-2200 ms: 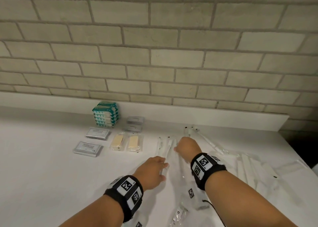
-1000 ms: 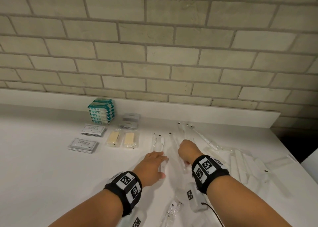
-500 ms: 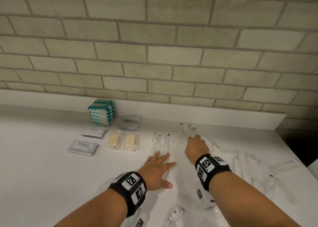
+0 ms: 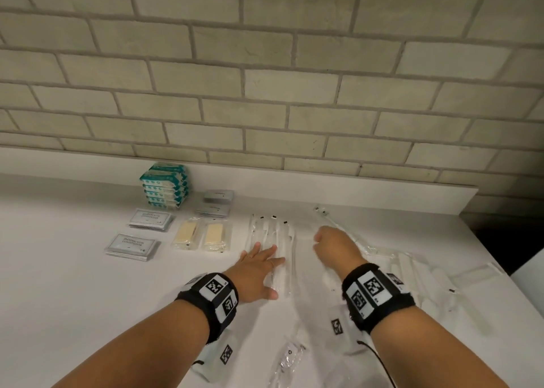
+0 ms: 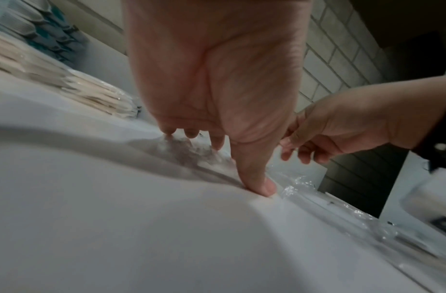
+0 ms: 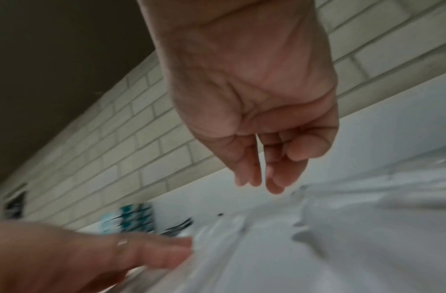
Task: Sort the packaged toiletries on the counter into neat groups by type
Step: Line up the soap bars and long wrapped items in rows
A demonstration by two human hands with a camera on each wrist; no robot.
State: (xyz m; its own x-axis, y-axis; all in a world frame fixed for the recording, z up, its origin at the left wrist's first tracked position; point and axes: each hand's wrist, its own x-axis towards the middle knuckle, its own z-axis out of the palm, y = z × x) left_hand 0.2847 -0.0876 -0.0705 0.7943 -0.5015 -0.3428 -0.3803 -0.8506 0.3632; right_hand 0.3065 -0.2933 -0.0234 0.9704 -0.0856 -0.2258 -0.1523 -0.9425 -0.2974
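Several clear-wrapped toothbrush packets (image 4: 272, 236) lie side by side in a row on the white counter (image 4: 73, 284). My left hand (image 4: 262, 262) lies flat on their near ends with straight, spread fingers. In the left wrist view, the left hand (image 5: 224, 156) presses its thumb down beside a clear wrapper (image 5: 294, 188). My right hand (image 4: 323, 240) hovers just right of the row. Its fingers hang loosely curled, and the right hand (image 6: 274, 164) holds nothing. One long packet (image 4: 332, 221) lies behind it near the back ledge.
At the left stand a stack of teal wipes (image 4: 164, 186), grey sachets (image 4: 217, 196), printed sachet piles (image 4: 150, 220), (image 4: 132, 246) and two wrapped soap bars (image 4: 187, 234), (image 4: 215, 236). Loose clear packets (image 4: 418, 273) lie at the right, and more clear packets (image 4: 288, 361) lie between my forearms.
My left hand has uncurled and now lies flat on the toothbrush row. The right hand has let go of a packet by the row and lifted slightly.
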